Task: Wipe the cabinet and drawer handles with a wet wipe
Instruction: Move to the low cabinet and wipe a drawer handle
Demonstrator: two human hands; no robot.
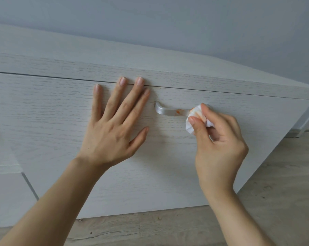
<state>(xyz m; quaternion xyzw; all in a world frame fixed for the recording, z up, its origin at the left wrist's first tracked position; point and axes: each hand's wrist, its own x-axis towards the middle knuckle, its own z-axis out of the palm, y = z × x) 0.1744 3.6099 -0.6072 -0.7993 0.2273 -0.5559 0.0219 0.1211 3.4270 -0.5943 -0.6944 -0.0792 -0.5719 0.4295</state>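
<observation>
Two hands: both bare, reaching up from the bottom of the view to a pale wood-grain drawer front (61,110).
Left hand (112,128): flat, palm down on the drawer front, fingers spread and holding nothing, fingertips at the upper seam.
Right hand (219,144): curled, thumb and fingers pinched tight on a crumpled wet wipe (197,118).
Wet wipe: white with orange smears, pressed on the right end of the drawer handle (169,110).
Drawer handle: silver bar, just right of the left hand, orange spot mid-bar.
</observation>
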